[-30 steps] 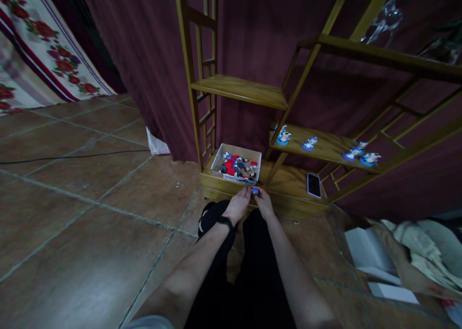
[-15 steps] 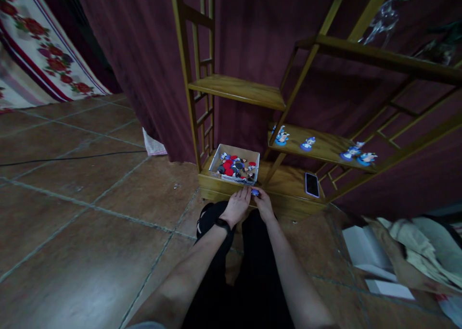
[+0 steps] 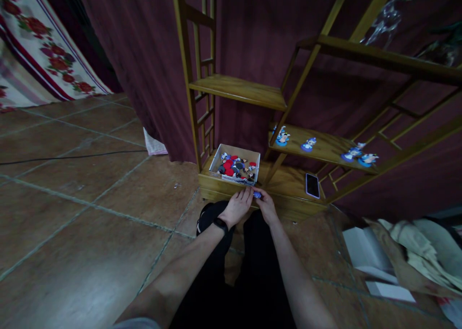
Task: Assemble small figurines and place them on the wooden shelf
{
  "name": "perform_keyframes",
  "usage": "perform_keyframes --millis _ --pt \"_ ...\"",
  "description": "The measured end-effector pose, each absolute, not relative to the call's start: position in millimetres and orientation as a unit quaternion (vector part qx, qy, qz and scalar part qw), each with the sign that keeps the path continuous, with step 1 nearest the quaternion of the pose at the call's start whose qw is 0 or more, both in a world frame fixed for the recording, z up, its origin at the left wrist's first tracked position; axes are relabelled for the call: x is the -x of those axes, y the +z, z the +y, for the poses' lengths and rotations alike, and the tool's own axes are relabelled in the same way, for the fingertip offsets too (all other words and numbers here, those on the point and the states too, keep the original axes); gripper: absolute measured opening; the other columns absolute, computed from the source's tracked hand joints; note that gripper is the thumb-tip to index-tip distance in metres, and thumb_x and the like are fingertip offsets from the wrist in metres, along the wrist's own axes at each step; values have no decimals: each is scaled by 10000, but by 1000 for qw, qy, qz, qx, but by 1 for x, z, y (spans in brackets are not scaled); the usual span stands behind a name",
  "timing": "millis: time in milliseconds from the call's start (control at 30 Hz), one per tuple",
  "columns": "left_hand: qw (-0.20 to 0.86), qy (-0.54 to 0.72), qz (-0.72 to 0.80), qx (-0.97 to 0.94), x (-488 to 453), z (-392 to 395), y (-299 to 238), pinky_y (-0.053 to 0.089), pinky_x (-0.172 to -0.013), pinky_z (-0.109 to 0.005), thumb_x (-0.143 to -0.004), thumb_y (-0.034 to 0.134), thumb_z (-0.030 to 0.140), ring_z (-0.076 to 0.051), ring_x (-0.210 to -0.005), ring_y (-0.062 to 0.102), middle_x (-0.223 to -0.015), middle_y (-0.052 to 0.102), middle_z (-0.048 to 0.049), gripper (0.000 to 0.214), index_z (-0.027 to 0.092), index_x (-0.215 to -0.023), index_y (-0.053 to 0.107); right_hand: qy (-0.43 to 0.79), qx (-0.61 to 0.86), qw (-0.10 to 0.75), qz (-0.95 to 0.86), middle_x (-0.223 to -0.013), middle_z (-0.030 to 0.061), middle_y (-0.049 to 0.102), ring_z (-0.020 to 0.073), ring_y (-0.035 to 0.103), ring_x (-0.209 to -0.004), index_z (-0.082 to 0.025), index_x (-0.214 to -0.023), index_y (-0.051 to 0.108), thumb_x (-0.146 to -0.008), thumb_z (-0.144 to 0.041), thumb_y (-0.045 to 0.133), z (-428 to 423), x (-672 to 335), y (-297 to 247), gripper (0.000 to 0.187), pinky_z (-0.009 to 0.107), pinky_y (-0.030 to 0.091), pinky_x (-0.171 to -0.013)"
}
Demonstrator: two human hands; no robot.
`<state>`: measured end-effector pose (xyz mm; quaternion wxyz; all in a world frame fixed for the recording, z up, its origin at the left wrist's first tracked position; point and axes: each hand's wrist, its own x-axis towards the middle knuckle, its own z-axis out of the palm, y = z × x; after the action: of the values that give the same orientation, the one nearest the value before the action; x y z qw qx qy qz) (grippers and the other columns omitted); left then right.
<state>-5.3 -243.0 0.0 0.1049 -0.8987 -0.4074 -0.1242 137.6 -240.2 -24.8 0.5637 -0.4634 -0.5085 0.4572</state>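
Note:
Between my two hands is a small blue-purple figurine (image 3: 257, 194), partly covered by fingers. My left hand (image 3: 239, 205), with a dark band on its wrist, is closed on its left side. The fingers of my right hand (image 3: 266, 206) close round it from the right. Just beyond my hands stands an open white-edged box (image 3: 258, 157) holding several small figures and red and dark round pieces. Several blue-based figurines, among them a lone one (image 3: 308, 144) and a right-end one (image 3: 367, 159), stand on the shelf (image 3: 327, 155) to the right.
The wooden shelf unit (image 3: 238, 92) rises in front of a dark red curtain (image 3: 249, 31). A phone (image 3: 312, 185) lies on its lowest board. White boxes (image 3: 368, 252) and cloth (image 3: 415, 247) are on the right. A black cable (image 3: 72, 157) crosses the tiled floor.
Both hands and the figurine between them have shifted very slightly to the right. More of the figurine's blue-purple part shows between my fingers. The box and shelf figures stay put.

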Motion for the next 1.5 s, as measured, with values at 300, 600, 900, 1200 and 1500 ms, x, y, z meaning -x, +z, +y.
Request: perform_keyframes --millis 300,600,900,1200,1500 --pt "-149 -277 -431 846 7 -232 -15 438 -860 -298 -817 373 109 -173 -1007 552 -1178 529 -120 441 163 -1253 422 418 508 542 -523 -987 37 648 186 578 -925 -216 -970 606 -698 -218 530 -233 -133 -39 282 365 413 -904" --pt "-429 -366 -436 702 5 -196 -32 465 -753 -304 -674 583 229 -170 -770 592 -855 644 -59 325 133 -979 637 337 566 527 -537 -940 31 646 176 578 -867 -214 -972 623 -759 -336 529 -225 -130 -43 263 309 435 -819" --pt "-594 -365 -427 576 1 -202 -5 439 -816 -311 -580 694 392 -192 -824 605 -882 683 -90 451 110 -931 666 398 546 570 -468 -899 30 651 185 578 -850 -210 -909 652 -760 -495 497 -232 -135 -28 356 315 441 -788" --pt "-580 -338 -426 607 -6 -203 -13 466 -792 -328 -549 697 375 -197 -797 615 -839 682 -78 402 128 -864 660 393 515 613 -453 -954 17 645 202 584 -891 -256 -1036 606 -704 -363 592 -230 -133 -27 349 338 440 -828" --pt "-584 -324 -417 616 -11 -199 -17 488 -802 -324 -517 725 421 -220 -842 633 -900 683 -80 527 160 -968 645 377 501 641 -443 -813 -1 646 197 602 -770 -250 -904 640 -663 -328 633 -232 -162 -1 253 324 480 -716"
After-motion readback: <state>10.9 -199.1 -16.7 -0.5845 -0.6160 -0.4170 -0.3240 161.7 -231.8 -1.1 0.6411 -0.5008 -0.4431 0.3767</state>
